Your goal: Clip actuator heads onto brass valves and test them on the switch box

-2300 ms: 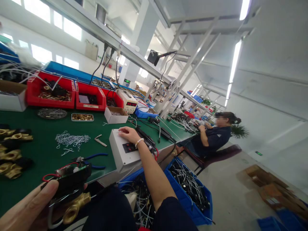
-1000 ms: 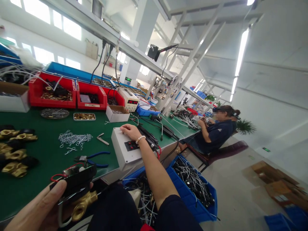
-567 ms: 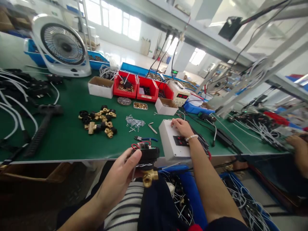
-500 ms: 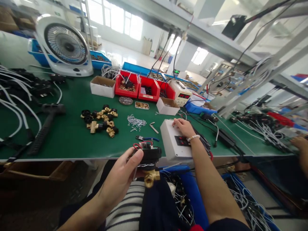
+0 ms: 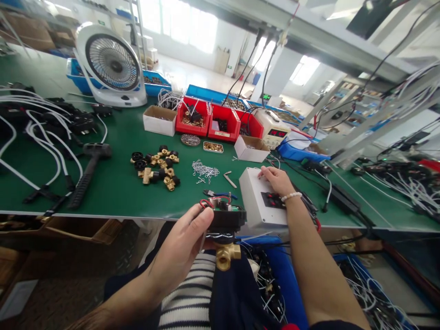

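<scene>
My left hand [image 5: 187, 240] grips an electric valve actuator [image 5: 227, 219] above my lap, fingers wrapped round its left side. The actuator's black housing has an uncovered top, showing red wires and a circuit board. Below it is a brass valve body [image 5: 225, 257] with round ports. My right hand [image 5: 277, 180] lies on the far part of a white control box [image 5: 252, 195], fingers bent and close together on it; the fingertips are partly hidden. Black switches [image 5: 273, 200] show on the box beside my wrist. Blue-handled pliers [image 5: 220, 194] lie behind the actuator.
Brass fittings [image 5: 158, 167], metal clips [image 5: 204, 169] and a black hammer [image 5: 90, 172] lie on the green bench [image 5: 117, 197]. Red bins [image 5: 224, 123], a white power supply [image 5: 275, 128] and a fan [image 5: 115, 64] stand behind. A blue crate [image 5: 287, 275] sits below the bench edge.
The view has swung left, so the bench things appear farther right. My left hand still holds the actuator, and my right hand stays on the control box.
</scene>
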`<control>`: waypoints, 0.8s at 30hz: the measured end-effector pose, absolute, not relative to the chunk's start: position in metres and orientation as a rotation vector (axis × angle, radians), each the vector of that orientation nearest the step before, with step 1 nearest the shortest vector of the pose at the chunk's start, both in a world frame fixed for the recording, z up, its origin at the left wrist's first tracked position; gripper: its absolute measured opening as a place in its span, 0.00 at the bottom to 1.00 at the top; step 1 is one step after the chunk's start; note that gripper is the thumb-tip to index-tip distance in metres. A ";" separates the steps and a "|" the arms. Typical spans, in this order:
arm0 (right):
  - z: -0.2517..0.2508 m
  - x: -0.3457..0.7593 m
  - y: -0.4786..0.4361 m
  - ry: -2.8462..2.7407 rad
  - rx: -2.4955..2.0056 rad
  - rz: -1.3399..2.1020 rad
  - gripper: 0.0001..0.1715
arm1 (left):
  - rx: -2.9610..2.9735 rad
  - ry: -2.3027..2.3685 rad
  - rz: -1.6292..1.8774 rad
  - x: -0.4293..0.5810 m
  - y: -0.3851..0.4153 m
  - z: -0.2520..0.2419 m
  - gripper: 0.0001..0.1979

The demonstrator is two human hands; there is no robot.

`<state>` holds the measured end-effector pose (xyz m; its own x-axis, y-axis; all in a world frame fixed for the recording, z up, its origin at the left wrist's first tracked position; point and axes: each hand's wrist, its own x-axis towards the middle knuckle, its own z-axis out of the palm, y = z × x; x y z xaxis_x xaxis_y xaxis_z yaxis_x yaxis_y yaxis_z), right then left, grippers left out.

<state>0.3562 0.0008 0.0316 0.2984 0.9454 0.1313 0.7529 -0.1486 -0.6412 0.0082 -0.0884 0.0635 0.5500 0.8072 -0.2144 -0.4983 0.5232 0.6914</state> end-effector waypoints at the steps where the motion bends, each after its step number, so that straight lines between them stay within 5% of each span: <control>1: 0.032 0.356 0.001 -1.508 -1.953 0.402 0.21 | 0.618 0.568 0.834 0.008 -0.089 0.064 0.20; 12: 0.035 0.348 0.000 -1.475 -1.894 0.358 0.38 | 0.610 0.519 0.856 0.003 -0.092 0.071 0.23; 24: 0.035 0.347 0.001 -1.478 -1.871 0.349 0.37 | 0.533 0.451 0.750 -0.005 -0.095 0.080 0.19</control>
